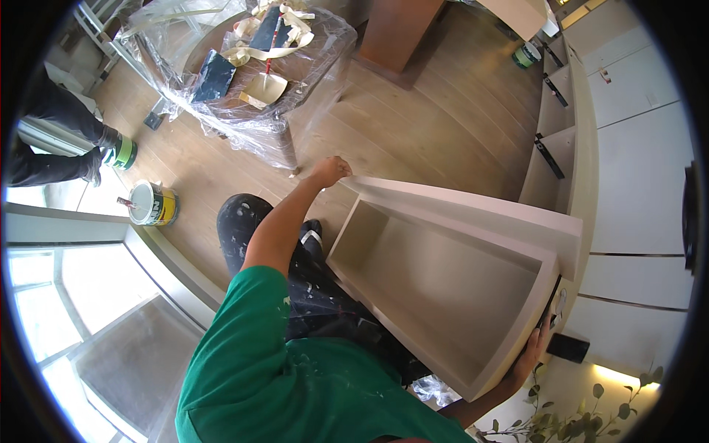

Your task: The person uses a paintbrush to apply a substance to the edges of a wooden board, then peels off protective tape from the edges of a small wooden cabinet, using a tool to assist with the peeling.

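Observation:
A long beige drawer (473, 209) rests across my lap, tilted, with its hollow side facing up and nothing inside. My left hand (330, 171) is closed at the far left end of its front panel, fingers curled by the corner. Along the drawer's right end, my right hand (526, 360) holds the outer side from below, partly hidden by the box. A black slide rail (552, 295) shows on that same side, close to my right fingertips.
A low cabinet (586, 140) with open bays and black slides (549, 156) runs along the right. Plastic-wrapped furniture (277, 140) carries scraps and a dustpan-like scoop (264, 91). Paint buckets (153, 205) stand left, near another person's legs (63, 111). A leafy plant (591, 422) is lower right.

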Demonstrator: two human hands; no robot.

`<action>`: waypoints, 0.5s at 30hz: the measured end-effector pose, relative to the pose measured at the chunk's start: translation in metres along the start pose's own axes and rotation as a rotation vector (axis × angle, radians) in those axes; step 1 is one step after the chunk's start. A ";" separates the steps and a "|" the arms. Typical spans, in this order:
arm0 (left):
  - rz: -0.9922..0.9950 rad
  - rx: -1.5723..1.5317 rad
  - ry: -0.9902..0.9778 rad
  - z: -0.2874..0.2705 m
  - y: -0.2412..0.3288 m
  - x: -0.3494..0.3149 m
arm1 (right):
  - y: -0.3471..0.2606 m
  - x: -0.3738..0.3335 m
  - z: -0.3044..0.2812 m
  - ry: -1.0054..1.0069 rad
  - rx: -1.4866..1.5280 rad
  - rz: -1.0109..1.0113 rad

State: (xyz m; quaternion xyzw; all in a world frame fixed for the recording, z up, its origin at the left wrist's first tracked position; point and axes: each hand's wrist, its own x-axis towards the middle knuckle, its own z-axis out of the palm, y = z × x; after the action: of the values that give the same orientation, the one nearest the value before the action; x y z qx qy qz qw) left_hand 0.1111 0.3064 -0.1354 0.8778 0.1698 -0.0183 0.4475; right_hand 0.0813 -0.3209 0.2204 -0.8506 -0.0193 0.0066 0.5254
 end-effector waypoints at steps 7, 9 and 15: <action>-0.040 0.107 0.126 0.017 0.004 -0.013 | -0.021 0.006 0.012 -0.078 -0.034 -0.099; -0.067 0.018 0.191 0.022 -0.002 -0.014 | -0.016 0.010 0.008 -0.077 -0.075 -0.112; -0.161 -0.347 0.174 0.015 -0.004 -0.015 | -0.025 0.001 0.016 -0.054 -0.029 -0.053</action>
State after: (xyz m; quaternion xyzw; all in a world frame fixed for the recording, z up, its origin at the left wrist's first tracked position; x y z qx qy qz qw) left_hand 0.0976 0.2930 -0.1448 0.7693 0.2782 0.0514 0.5728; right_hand 0.0813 -0.2949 0.2357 -0.8570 -0.0561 0.0154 0.5121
